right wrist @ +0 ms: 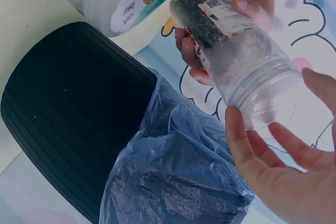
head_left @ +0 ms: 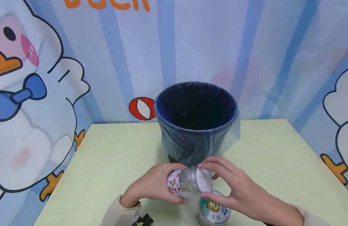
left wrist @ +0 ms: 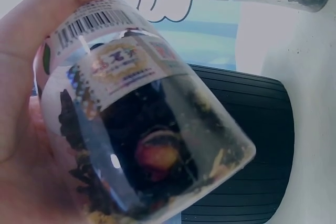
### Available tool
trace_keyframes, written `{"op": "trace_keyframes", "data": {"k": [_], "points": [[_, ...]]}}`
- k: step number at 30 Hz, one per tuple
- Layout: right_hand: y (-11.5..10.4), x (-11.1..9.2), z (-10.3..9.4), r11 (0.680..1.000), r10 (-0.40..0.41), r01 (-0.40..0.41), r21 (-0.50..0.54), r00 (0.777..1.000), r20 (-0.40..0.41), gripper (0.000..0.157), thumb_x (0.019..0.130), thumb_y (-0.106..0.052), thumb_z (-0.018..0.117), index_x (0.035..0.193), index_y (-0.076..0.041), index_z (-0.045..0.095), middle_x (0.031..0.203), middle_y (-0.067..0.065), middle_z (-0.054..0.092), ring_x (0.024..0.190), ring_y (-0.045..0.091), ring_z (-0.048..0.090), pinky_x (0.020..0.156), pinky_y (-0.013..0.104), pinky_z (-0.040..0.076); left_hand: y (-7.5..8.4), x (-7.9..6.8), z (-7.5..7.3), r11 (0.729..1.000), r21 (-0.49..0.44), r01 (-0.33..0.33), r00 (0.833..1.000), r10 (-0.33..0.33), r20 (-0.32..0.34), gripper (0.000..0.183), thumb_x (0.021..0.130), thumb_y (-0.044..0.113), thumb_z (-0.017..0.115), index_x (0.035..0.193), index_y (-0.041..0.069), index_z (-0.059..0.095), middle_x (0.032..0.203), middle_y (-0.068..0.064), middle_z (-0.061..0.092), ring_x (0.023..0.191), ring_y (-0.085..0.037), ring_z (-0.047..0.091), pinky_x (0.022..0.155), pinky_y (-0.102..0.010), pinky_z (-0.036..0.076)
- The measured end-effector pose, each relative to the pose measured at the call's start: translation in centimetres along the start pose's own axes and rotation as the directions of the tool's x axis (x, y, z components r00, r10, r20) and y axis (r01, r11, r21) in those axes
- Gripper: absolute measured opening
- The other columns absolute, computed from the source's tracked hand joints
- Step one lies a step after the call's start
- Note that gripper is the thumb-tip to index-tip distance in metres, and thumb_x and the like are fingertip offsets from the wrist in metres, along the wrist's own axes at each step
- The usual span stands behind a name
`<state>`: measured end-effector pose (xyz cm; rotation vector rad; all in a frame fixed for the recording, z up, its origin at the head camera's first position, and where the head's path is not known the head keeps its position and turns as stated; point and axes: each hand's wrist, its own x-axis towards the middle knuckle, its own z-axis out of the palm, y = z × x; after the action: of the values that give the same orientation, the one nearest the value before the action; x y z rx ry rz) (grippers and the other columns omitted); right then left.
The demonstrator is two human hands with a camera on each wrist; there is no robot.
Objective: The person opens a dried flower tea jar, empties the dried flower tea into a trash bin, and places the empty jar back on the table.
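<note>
My left hand (head_left: 159, 183) grips the body of a clear plastic jar (head_left: 188, 180) with a floral label, tilted on its side. Dark dried bits and a reddish piece show inside that jar (left wrist: 157, 150) in the left wrist view. My right hand (head_left: 236, 188) has its thumb and fingertips curled at opposite edges of the jar's white round end (head_left: 204, 180). From the right wrist, its fingers (right wrist: 239, 135) meet the rim by the threaded neck. Whether the white end is a lid or a seal, I cannot tell. The jar is just in front of the bin.
A dark trash bin (right wrist: 68, 108) lined with a blue plastic bag (head_left: 196, 138) stands upright on the pale table (head_left: 120, 147). A second clear jar with a cartoon sunflower lid (head_left: 214, 207) stands below my hands. Behind is a cartoon duck backdrop (head_left: 188, 40).
</note>
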<state>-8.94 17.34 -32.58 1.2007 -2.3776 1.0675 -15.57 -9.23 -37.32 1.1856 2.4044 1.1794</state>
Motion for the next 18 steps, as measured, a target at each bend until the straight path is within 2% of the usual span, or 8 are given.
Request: {"op": "trace_keyframes", "data": {"k": [5, 8, 11, 14, 18], "points": [[-0.2, 0.0, -0.5, 0.999, -0.029, 0.031, -0.026, 0.998, 0.059, 0.055, 0.086, -0.025, 0.08, 0.135, -0.019, 0.055, 0.135, 0.001, 0.052, 0.116, 0.014, 0.054, 0.089, 0.023, 0.052, 0.1, -0.1, -0.2, 1.0, 0.0, 0.015, 1.0, -0.015, 0.012, 0.064, 0.069, 0.035, 0.091, 0.125, 0.022, 0.063, 0.107, 0.011, 0.065, 0.091, -0.007, 0.06, 0.079, -0.025, 0.053], [-0.3, 0.0, -0.7, 0.996, -0.076, 0.08, -0.048, 0.994, 0.076, 0.051, 0.09, -0.028, 0.076, 0.135, -0.017, 0.055, 0.137, 0.004, 0.051, 0.119, 0.016, 0.052, 0.09, 0.02, 0.05, 0.2, -0.2, -0.2, 1.0, 0.005, 0.004, 1.0, -0.004, 0.013, 0.065, 0.069, 0.035, 0.091, 0.125, 0.022, 0.063, 0.106, 0.012, 0.066, 0.09, -0.006, 0.06, 0.078, -0.025, 0.053], [-0.5, 0.0, -0.8, 0.994, -0.085, 0.09, -0.059, 0.993, 0.087, 0.051, 0.092, -0.032, 0.073, 0.136, -0.018, 0.054, 0.139, 0.004, 0.048, 0.121, 0.017, 0.05, 0.088, 0.018, 0.05, 0.3, -0.2, -0.2, 1.0, 0.013, -0.015, 1.0, 0.015, 0.002, 0.064, 0.068, 0.034, 0.091, 0.125, 0.021, 0.064, 0.104, 0.012, 0.066, 0.087, -0.005, 0.06, 0.075, -0.024, 0.053], [-0.8, 0.0, -0.9, 0.995, -0.037, 0.044, -0.084, 0.996, 0.084, 0.056, 0.091, -0.036, 0.074, 0.14, -0.021, 0.051, 0.143, 0.002, 0.045, 0.124, 0.016, 0.048, 0.09, 0.022, 0.051, 0.4, -0.3, -0.1, 0.999, 0.022, -0.024, 1.0, 0.024, -0.009, 0.064, 0.067, 0.034, 0.091, 0.124, 0.021, 0.064, 0.102, 0.013, 0.066, 0.086, -0.005, 0.06, 0.074, -0.023, 0.053], [-1.1, 0.2, -0.7, 0.993, 0.074, -0.067, -0.1, 0.995, 0.062, 0.063, 0.089, -0.035, 0.076, 0.144, -0.025, 0.047, 0.143, -0.001, 0.042, 0.118, 0.014, 0.05, 0.083, 0.025, 0.054, 0.4, -0.4, -0.2, 1.0, 0.022, -0.018, 1.0, 0.018, -0.012, 0.064, 0.068, 0.034, 0.091, 0.124, 0.02, 0.064, 0.104, 0.012, 0.066, 0.087, -0.005, 0.06, 0.075, -0.023, 0.053]]}}
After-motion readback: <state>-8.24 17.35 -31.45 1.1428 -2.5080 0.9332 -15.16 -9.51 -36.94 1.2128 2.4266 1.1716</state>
